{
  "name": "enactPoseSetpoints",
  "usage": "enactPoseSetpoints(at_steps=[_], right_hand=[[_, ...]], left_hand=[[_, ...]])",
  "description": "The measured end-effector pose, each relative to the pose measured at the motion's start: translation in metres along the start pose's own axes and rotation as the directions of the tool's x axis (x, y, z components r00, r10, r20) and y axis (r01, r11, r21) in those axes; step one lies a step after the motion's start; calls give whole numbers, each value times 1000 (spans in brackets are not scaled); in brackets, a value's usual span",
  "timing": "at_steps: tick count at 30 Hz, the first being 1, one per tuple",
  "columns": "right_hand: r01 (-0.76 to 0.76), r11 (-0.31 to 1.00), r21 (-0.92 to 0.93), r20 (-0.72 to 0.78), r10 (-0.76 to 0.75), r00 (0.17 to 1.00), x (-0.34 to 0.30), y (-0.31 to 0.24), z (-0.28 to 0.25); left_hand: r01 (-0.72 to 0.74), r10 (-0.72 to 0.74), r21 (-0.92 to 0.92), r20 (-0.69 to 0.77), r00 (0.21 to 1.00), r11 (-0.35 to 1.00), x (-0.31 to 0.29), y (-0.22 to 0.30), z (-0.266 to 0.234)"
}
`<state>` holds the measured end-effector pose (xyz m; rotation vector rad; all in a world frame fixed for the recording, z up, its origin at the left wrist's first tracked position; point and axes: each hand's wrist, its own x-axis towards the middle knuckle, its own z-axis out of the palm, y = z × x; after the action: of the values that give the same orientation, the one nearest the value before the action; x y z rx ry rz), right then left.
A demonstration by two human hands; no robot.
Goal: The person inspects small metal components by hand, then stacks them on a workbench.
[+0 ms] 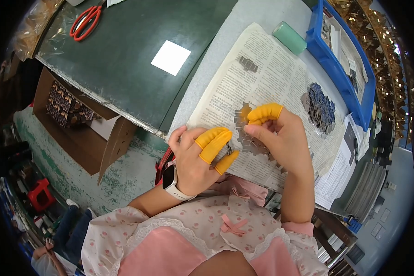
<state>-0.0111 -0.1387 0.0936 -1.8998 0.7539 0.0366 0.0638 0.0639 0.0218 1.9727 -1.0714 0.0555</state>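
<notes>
Left hand [193, 158] is holding a half-curled pose, thumb [227, 163] opposing fingers [215, 146]; right hand [284, 133] is pointing leftward, its thumb lying near bent fingers. Left forearm [149, 200] is slanting; right forearm [299, 195] is standing nearly upright.

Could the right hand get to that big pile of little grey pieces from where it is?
Yes, it probably could. The pile of grey pieces lies to the right of the right hand, and only flat newspaper shows between them, with nothing standing in the way.

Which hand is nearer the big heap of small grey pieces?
Right. The right hand is on the heap's left; the left hand is farther left, beyond the right one.
</notes>
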Motion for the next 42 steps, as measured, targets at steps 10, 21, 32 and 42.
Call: enactPoseSetpoints(at_steps=[10,21,32,42], right_hand=[[65,998,14,27,-65,997,-31,4,30],[224,877,-426,-229,-344,911,3,-3,26],[106,970,-217,-95,-129,987,13,-2,7],[319,837,-446,-43,-376,926,3,-5,12]], left_hand=[[-84,80,-64,-64,995,994,-6,-9,0],[-87,86,-15,-50,995,996,-3,-7,1],[-87,87,0,-54,995,996,-3,-6,2],[-82,82,-9,-48,995,997,-4,-8,2]])
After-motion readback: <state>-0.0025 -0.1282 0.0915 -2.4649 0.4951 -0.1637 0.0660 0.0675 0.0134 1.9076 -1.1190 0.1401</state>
